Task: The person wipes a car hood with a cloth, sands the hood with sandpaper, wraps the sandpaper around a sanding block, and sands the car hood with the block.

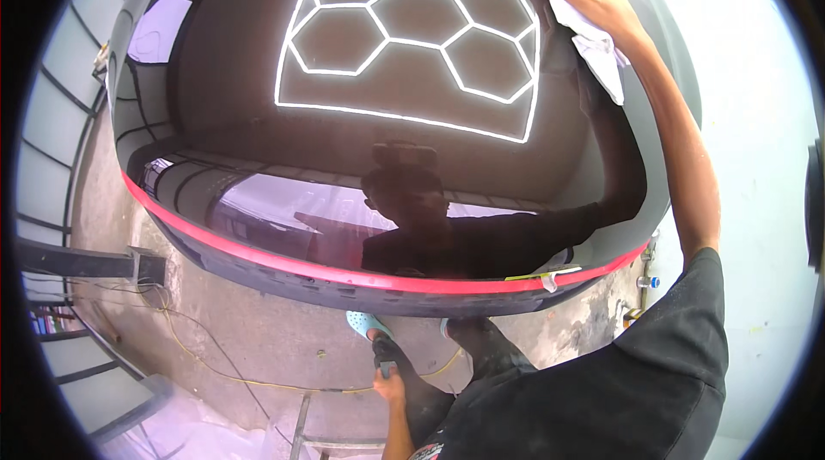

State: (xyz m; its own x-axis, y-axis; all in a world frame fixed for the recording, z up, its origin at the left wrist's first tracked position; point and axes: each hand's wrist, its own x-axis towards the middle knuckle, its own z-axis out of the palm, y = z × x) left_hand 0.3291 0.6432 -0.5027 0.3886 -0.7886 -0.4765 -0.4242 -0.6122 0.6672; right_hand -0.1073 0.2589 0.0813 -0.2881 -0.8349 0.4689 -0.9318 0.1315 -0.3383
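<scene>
A glossy dark car hood [249, 134] fills the upper middle, mirroring bright hexagonal ceiling lights and my own outline. At its upper right my right hand [593, 0] is closed on a white cloth [601, 65]. Part of the cloth hangs down over the paint, and my fingertips are at the panel. Low in the picture, beside my leg, my left hand [389, 384] is closed around a small dark grey object [387, 369]. Its kind cannot be made out.
Red masking tape [284, 254] runs along the hood's front edge, with a loose tape end [550, 280] at right. A yellow cable [232, 374] crosses the concrete floor [266, 322]. A dark post arm [86, 262] juts in at left. A metal frame [301, 426] stands near my legs.
</scene>
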